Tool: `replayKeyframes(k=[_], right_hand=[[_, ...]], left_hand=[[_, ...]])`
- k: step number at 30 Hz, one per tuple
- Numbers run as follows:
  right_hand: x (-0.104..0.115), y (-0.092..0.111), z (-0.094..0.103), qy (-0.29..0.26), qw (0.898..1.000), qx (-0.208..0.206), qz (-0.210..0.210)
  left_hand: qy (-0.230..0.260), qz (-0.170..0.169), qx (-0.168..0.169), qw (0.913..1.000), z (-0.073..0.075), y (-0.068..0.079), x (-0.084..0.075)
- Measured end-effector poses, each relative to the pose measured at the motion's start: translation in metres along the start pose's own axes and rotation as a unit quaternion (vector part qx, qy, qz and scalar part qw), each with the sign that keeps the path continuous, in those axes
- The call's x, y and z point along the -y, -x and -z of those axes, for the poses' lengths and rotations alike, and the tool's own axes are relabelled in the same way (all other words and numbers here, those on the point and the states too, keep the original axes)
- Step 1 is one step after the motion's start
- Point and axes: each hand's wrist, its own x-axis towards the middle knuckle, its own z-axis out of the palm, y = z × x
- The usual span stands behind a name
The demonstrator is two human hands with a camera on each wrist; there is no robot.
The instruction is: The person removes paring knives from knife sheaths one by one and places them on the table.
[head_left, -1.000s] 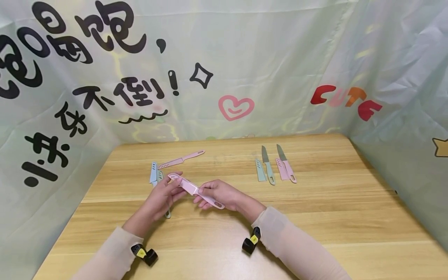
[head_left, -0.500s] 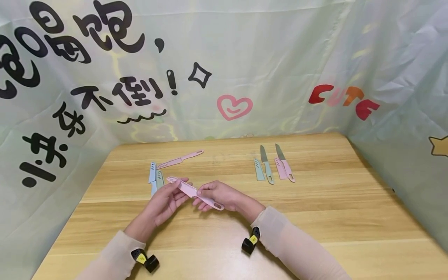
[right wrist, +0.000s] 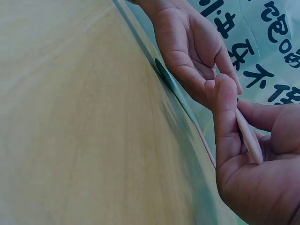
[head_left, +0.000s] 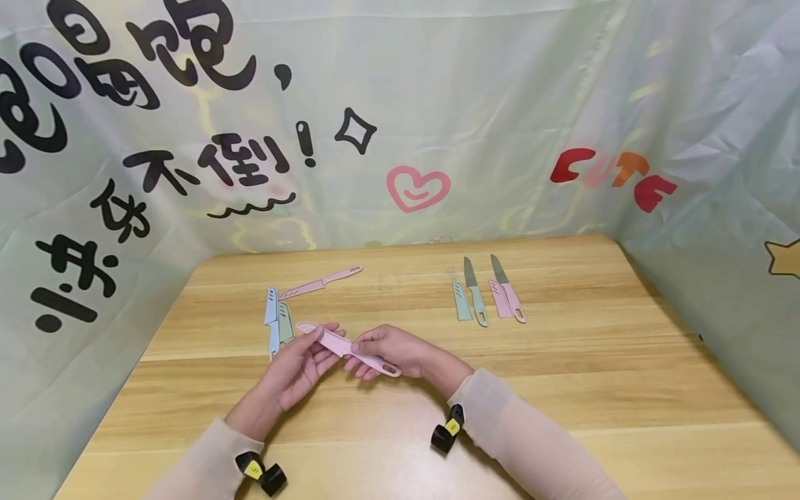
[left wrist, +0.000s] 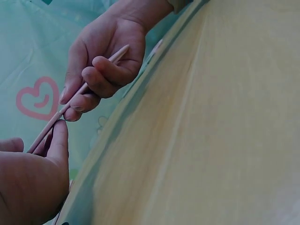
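Observation:
A pink knife (head_left: 375, 362) with its blade in a pink sheath (head_left: 336, 343) is held above the table between both hands. My left hand (head_left: 296, 371) pinches the sheath between thumb and fingers. The knife's handle lies in my right hand (head_left: 390, 348), thumb on top and fingers curled beneath. The right wrist view shows the handle (right wrist: 249, 138) edge-on within the right hand's grip. In the left wrist view, the left hand (left wrist: 35, 180) is nearest and the knife appears as a thin line reaching the right hand.
Back left lie a sheathed pink knife (head_left: 321, 282), a sheathed blue knife (head_left: 272, 316) and a green sheathed knife (head_left: 285, 323), partly hidden by the left hand. Back right, a bare green knife (head_left: 478, 298) and a bare pink knife (head_left: 512, 298) lie beside their sheaths. A printed cloth (head_left: 500, 104) hangs behind the table.
The left hand has shifted slightly down and right, uncovering more of the blue and green knives. Both hands keep hold of the sheathed pink knife, whose sheathed end has dipped a little.

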Motion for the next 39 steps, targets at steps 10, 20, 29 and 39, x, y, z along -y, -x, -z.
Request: replayKeyframes(k=[10,20,29,39], right_hand=[[-0.0025,0.0007,0.0013,-0.012,1.0,0.004,0.001],[-0.0038,0.0031,0.0063,-0.024,0.999,0.022,-0.001],[-0.0049,0.005,0.0076,-0.057,0.998,0.031,-0.006],[-0.0046,0.0058,0.0097,-0.055,0.998,0.043,-0.006]], left_hand=[[0.015,0.005,-0.018,0.9997,-0.0006,0.0008,0.003],[0.038,-0.004,-0.012,0.9992,0.0009,0.0011,0.0064],[0.039,-0.004,-0.011,0.9992,0.0013,0.0024,0.0088],[0.044,-0.005,-0.008,0.999,0.0018,0.0026,0.0104]])
